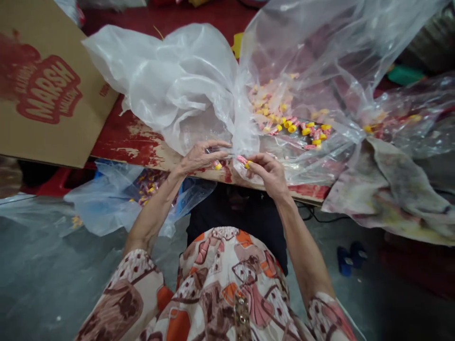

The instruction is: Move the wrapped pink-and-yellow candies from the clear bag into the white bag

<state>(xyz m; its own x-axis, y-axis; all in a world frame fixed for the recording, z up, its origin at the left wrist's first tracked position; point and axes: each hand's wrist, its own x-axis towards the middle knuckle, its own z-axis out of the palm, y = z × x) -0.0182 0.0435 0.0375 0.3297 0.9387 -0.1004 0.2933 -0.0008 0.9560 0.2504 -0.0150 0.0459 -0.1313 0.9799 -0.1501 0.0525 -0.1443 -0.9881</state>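
Note:
My right hand [269, 174] pinches a small pink-and-white tube with a yellow cap [243, 161] between thumb and fingertips. To its left, my left hand [203, 157] reaches over the table edge with fingers curved forward. Under those fingers shows another yellow-capped tube [217, 165], apparently held there; the thumb is mostly hidden. A dark band [208, 150] shows on the left hand, too small to make out. The left fingertips are close to a cloudy plastic bag [170, 80]. Behind my right hand, many loose yellow-capped tubes [291, 126] lie in a clear plastic bag [305, 57].
A cardboard box [85, 90] stands at the left on the worn red table [124, 137]. Below it, an open plastic bag [95, 194] holds more tubes. A stained cloth [387, 189] hangs over the right edge. Blue slippers [344, 261] lie on the floor.

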